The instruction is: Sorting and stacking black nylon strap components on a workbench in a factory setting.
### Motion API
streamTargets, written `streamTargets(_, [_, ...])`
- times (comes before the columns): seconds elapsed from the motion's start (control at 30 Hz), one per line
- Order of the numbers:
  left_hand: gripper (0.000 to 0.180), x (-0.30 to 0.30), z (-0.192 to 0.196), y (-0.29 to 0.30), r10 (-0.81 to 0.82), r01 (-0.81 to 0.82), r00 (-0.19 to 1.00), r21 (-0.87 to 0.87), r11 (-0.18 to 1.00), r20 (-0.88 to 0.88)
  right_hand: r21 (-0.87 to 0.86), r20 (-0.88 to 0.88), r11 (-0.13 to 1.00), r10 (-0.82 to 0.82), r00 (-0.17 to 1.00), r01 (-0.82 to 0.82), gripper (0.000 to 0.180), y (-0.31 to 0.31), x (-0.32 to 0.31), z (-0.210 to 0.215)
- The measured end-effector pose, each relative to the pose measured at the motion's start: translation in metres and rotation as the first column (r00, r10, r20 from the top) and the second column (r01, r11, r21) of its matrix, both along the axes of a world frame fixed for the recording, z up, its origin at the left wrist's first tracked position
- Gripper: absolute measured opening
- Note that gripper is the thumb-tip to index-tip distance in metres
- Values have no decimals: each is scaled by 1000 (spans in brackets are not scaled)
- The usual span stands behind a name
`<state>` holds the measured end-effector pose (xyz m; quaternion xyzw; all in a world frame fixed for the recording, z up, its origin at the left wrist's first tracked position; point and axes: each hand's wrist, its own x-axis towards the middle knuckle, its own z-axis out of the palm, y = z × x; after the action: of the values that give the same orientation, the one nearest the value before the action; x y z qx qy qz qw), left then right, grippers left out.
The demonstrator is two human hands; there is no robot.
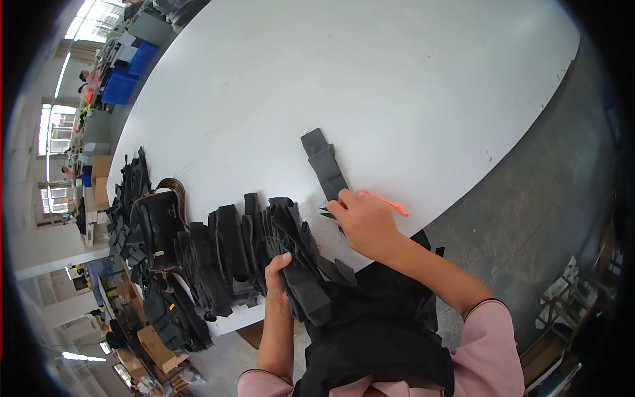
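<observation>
My left hand (276, 272) is closed round a thick bundle of black fabric strips (291, 241), its thumb lying across the front. The bundle leans over the table's near edge toward me. To the right of it, my right hand (365, 223) pinches the near end of a folded black fabric strip (325, 165) that lies flat on the white table. Dark pointed tips show beside those fingers; what they belong to is hidden. An orange cord (390, 200) lies on the table just beyond the right hand.
More bundles of black strips (227, 248) stand in a row to the left. Beside them are a black bag with a brown strap (159, 221) and a heap of black pieces (129, 192). The white table (397, 79) has a curved-looking right edge; cardboard boxes (159, 347) stand below left.
</observation>
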<state>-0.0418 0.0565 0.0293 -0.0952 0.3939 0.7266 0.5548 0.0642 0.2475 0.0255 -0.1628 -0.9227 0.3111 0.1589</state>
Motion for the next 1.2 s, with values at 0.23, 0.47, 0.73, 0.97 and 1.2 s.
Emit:
streamTargets(0.23, [65,5,9,2,20,-21,1000,-55,998,-4,104,-44,991,83,996,-78,14,-9,-22,-16])
streamTargets(0.47, [55,-3,20,-8,132,-131,991,17,991,-19,-257,77,921,-283,956,293,32,3,13,-4])
streamTargets(0.73, [32,-36,2,72,102,-162,968,-256,953,-230,-504,35,813,-317,948,291,40,-9,-6,-43])
streamTargets(0.97, [54,-8,8,98,-39,-93,909,-292,952,-415,-951,138,224,-309,941,213,34,-6,-3,0])
streamTargets(1.2, [107,-26,70,7,-110,-338,701,-464,819,-705,-792,-142,604,-42,989,-88,46,-77,-45,13])
